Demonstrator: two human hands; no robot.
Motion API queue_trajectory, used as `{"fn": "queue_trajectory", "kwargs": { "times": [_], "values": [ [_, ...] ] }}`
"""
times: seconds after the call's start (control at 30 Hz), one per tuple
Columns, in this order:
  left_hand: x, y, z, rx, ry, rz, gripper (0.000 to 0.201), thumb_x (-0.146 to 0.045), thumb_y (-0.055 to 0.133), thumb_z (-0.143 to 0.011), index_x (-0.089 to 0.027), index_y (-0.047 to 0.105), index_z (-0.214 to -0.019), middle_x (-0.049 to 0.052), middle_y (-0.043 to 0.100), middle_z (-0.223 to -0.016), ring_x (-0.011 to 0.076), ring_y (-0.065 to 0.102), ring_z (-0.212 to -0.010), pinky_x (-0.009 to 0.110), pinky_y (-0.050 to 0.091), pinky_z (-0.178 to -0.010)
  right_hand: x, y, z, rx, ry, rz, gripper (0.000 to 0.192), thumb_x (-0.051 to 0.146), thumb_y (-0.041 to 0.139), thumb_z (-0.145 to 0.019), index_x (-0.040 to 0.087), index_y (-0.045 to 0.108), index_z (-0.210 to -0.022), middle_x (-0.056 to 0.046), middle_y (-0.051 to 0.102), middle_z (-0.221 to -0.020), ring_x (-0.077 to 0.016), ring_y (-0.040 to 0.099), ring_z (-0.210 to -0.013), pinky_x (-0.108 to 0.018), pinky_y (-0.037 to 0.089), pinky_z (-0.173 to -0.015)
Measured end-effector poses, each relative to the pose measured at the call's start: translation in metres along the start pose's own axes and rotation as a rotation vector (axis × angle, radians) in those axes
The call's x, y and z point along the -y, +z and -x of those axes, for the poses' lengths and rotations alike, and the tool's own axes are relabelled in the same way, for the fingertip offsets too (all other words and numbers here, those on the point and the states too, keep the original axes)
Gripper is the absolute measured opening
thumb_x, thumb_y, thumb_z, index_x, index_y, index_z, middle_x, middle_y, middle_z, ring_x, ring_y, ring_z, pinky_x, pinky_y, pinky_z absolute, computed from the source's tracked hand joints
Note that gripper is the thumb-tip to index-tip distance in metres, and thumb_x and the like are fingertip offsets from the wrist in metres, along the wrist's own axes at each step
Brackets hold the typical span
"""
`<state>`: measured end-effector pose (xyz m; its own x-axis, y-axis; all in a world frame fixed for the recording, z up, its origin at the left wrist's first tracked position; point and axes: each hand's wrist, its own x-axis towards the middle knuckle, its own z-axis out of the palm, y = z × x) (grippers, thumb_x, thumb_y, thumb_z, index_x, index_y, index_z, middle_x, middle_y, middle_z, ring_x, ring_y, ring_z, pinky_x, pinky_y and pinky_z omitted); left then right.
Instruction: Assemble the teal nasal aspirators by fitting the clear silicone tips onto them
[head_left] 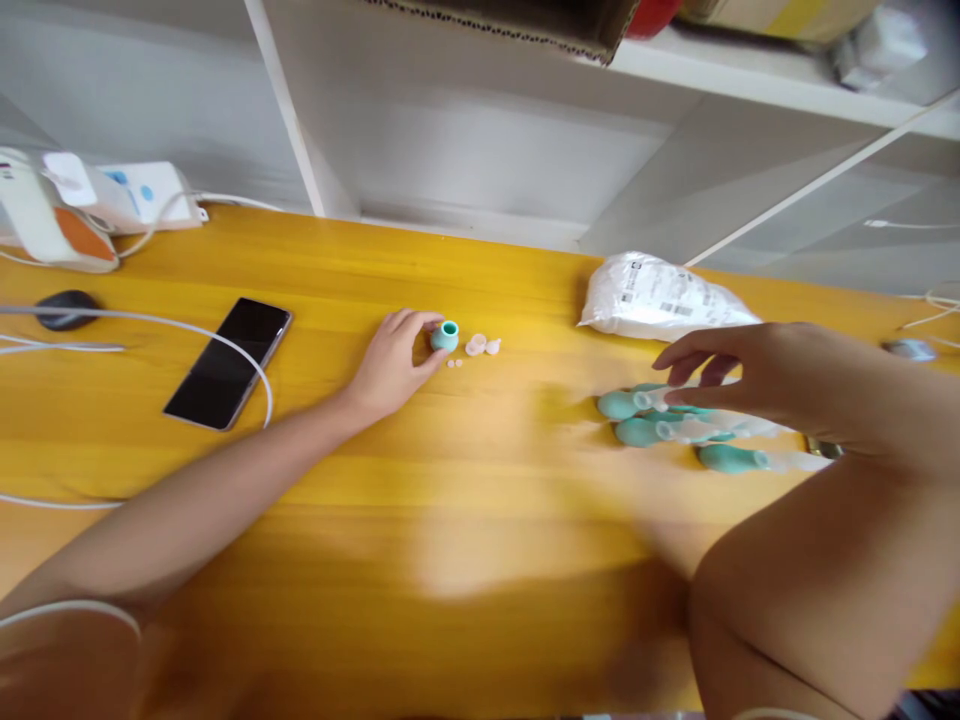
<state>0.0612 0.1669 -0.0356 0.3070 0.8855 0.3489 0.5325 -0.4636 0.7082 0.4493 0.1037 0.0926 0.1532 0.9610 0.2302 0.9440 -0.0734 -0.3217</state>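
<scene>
Holding teal bulb [444,342] mouth-up in left grip [390,365]

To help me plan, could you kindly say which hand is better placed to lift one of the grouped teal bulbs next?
Probably the right hand: it is at the grouped teal bulbs, while the left hand holds an open bulb farther off.

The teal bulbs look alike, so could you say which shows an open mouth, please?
The bulb in the left hand; the bulbs by the right hand lie with translucent tubes at their necks.
</scene>
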Motion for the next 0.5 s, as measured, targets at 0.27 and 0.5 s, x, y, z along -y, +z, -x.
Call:
{"fn": "queue_trajectory", "kwargs": {
  "times": [0.27,0.5],
  "values": [
    [0.002,0.004,0.003,-0.046,-0.009,0.051,0.044,-0.018,0.08,-0.095,-0.023,0.064,-0.135,0.011,0.073,-0.139,0.03,0.069,-0.134,0.048,0.056,-0.121,-0.015,-0.001,-0.028,0.439,0.082,0.129,0.025,0.037,0.103,-0.07,0.032,0.089,-0.09,-0.006,0.087,-0.089,-0.0247,0.075,-0.072,-0.038,0.054,-0.068],
    [-0.011,-0.007,0.012,-0.291,0.242,0.01,0.03,-0.011,0.071,-0.091,-0.025,0.059,-0.114,0.007,0.068,-0.114,0.0242,0.065,-0.101,0.041,0.059,-0.092,0.012,-0.013,-0.04,0.548,0.149,0.24,0.023,0.017,0.103,-0.071,0.03,0.085,-0.078,-0.005,0.088,-0.088,-0.0224,0.075,-0.075,-0.038,0.053,-0.07]
  ]
}}
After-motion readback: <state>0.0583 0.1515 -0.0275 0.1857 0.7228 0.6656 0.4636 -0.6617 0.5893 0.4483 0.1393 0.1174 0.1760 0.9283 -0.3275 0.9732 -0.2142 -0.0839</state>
